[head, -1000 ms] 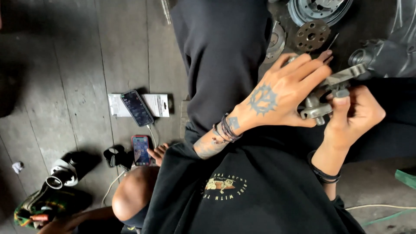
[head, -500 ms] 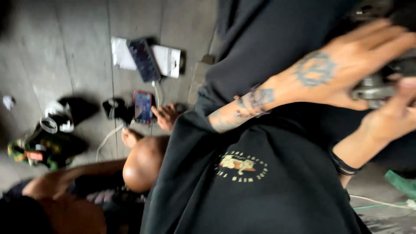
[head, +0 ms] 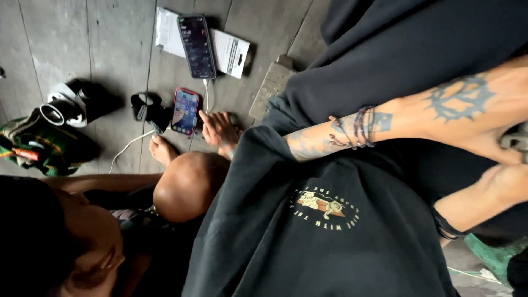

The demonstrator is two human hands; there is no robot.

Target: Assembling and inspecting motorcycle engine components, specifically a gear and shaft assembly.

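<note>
Two lit phones (head: 185, 111) — white box (head: 234, 53)

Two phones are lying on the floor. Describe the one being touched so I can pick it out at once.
Start at the grey plank floor, left of the wearer's black shirt. Below the white box carrying a dark phone lies a second phone, beside another person's hand. It alone has a red case, a lit colourful screen and a white cable plugged in.

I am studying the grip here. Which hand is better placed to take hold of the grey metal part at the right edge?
Probably the left. The tattooed left hand lies over the grey metal part, seemingly touching it. The right hand sits below it, and its fingers are out of view.
</note>
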